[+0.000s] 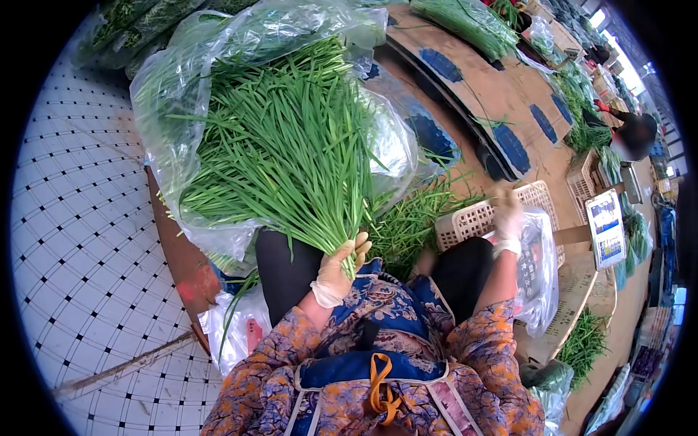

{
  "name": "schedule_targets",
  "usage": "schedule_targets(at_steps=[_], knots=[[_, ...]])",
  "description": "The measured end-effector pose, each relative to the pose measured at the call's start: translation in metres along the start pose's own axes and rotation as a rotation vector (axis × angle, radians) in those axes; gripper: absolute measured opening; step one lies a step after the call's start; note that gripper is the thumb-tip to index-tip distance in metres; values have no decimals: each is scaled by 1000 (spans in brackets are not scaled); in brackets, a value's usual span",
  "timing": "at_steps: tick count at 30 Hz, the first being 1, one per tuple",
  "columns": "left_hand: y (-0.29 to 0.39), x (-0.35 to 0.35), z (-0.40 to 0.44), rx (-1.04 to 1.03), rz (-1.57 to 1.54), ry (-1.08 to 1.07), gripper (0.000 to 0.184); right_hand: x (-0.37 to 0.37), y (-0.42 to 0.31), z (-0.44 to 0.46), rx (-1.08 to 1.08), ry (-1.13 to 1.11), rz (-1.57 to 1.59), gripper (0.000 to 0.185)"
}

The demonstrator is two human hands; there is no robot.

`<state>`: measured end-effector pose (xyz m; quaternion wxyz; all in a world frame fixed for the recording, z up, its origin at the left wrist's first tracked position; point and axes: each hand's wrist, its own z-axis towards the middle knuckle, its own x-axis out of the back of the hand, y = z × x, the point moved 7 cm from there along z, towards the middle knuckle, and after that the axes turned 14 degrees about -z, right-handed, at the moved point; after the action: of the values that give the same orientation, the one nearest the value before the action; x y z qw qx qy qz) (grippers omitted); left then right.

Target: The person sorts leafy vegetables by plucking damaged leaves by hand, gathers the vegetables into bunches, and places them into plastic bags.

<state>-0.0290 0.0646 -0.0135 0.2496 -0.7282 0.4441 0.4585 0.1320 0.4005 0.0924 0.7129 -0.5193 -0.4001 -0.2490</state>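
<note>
Reading the green bunch (291,145) as light for its bulk, with soft, bendy leaves and slightly firmer stalks. I'd expect the leaves to crease or bruise under a hard squeeze, and the stalks to slide on each other if damp. Best hold, I judge: low, where the stalks gather, firm enough to stop slip; the wide leafy end probably wants support, since it will flop.

Looks: long, narrow, flat leaves, deep green, paler toward the gathered stalk end. Tips fan out unevenly, some strays poking sideways. I see no tie on it.

Location: ahead of the lap and to its left, leafy part over the clear plastic (171,109), stalk end by the left knee (283,269).

Left hand (342,265), thin pale glove: fingers wrapped round the stalk end, closed on it. Right hand (507,211), also gloved: raised near the pale crate (465,224), apart from the bunch. It's motion-blurred, so I can't tell finger opening or whether it has anything.

Further out: loose greens (407,225) lie between bunch and crate; a clear printed bag (536,280) sits beside the right forearm. Patterned white floor (80,218) off left, another person (636,136) far right.
</note>
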Motion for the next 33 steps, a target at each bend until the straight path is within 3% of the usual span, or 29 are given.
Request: schedule_targets(at_steps=[1, 2, 3, 5, 6, 7, 8, 11, 14, 17, 21, 23, 24, 26, 27, 28, 30, 32, 33], knots=[[-2, -1, 1, 6, -1, -1, 37, -24, -16, -17, 178, -111, 4, 32], [-3, -2, 2, -4, 14, 1, 36, -57, -34, -40, 226, -291, 62, 36], [-2, -3, 4, -16, 32, 3, 36, -69, -84, -73, 265, -444, -166, 42], [-2, 3, 4, -32, 57, 32, 36, -94, -141, -131, 267, -660, -79, 49], [-1, 6, 4, -49, 78, 63, 35, -122, -153, -148, 330, -842, -22, 48], [0, -3, -2, -74, 86, 63, 33, -142, -152, -159, 366, -792, 99, 41], [2, -3, -2, -74, 93, 68, 33, -155, -146, -166, 175, -871, 312, 30], [5, 0, 0, -62, 11, 84, 35, -166, -128, -162, 197, -719, 447, 21], [3, 1, 5, -40, -27, 54, 36, -155, -113, -157, 45, -684, 520, 19], [-8, -15, 6, 22, 12, -45, 37, -133, -123, -156, 209, -518, 379, 15], [-12, -12, 7, 99, 67, -79, 36, -143, -134, -162, 309, -537, 410, 14], [-13, -21, 5, 202, -19, -149, 38, -149, -123, -169, -192, -866, 697, 15], [-13, -24, 4, 202, -20, -149, 38, -149, -121, -169, -191, -867, 695, 15], [-12, -24, 1, 168, -80, -76, 38, -135, -119, -153, 166, -533, 201, 20], [-12, -22, 1, 171, -78, -78, 38, -125, -128, -150, 293, -276, 233, 33], [-14, -17, 2, 170, -81, -77, 38, -128, -125, -150, 294, -279, 231, 33], [-12, -9, 5, 95, -105, -98, 40, -89, -173, -155, 585, -110, 117, 40], [-11, -2, 8, 134, -107, -126, 41, -94, -180, -159, 602, -167, 50, 44], [-12, -6, 7, 172, -110, -153, 42, -115, -167, -157, 472, -322, 128, 45]])
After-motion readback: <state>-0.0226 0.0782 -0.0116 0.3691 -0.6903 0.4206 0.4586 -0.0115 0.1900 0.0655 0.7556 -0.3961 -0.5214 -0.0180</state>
